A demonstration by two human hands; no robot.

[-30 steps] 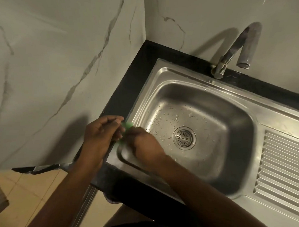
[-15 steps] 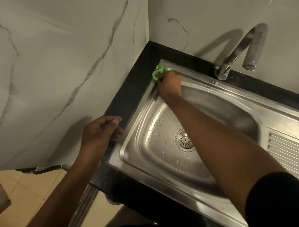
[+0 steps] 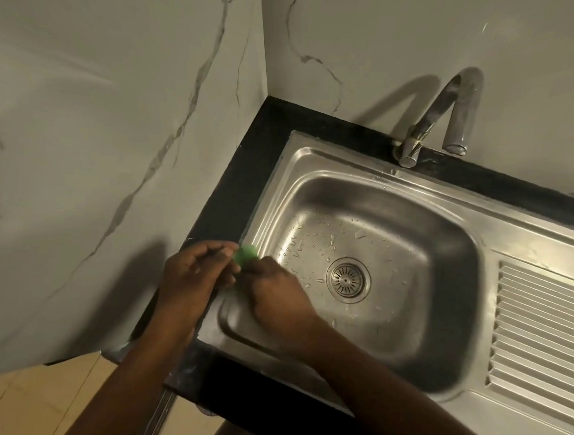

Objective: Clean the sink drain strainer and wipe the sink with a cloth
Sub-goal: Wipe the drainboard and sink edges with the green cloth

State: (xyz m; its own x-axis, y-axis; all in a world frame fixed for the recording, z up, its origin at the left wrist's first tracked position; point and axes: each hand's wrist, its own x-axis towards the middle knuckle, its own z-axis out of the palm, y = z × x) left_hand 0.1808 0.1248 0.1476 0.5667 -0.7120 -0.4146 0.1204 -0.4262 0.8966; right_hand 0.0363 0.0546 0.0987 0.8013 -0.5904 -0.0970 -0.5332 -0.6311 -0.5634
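The green cloth (image 3: 247,254) sits on the left rim of the stainless steel sink (image 3: 314,159), near its front corner. Only a small bunched part of it shows; the rest is under the right grip (image 3: 275,292). That grip, a bare hand, is curled down over the cloth, knuckles up, pressing it to the rim where the steel meets the basin wall.

The left grip (image 3: 194,272) rests on the black table (image 3: 234,182) just beside the sink's edge. Its fingers are loosely curled, with the fingertips right next to the cloth; whether they touch it I cannot tell.

The drain strainer (image 3: 348,280) is seated in the drain at the middle of the basin floor, well apart from both grips. Water droplets (image 3: 311,241) are scattered over the basin floor around it, mostly on the left and far side.

To the right of the basin lies the ridged drainboard (image 3: 544,327). A curved chrome faucet (image 3: 441,119) stands at the back edge. Pale veined marble walls (image 3: 118,144) meet in the corner behind, and tan floor tiles (image 3: 40,404) show at lower left.
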